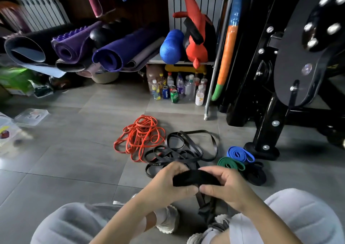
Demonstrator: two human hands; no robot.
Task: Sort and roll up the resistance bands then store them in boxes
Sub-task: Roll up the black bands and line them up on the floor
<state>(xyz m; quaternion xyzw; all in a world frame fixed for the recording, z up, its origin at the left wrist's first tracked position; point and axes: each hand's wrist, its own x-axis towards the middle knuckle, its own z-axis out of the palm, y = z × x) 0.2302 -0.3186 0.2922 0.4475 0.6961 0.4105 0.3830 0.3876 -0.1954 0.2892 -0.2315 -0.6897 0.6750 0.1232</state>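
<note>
Two hands [197, 185], one black band [196, 177]

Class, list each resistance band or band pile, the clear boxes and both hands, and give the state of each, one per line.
Orange bands: loose tangle on floor.
Black bands: loose tangle on floor.
Blue band: rolled, on floor.
Green band: rolled, on floor.
Held black band: partly rolled, tail hanging.
Left hand: gripping the roll.
Right hand: gripping the roll.
Clear boxes: no bands visible inside.
</note>
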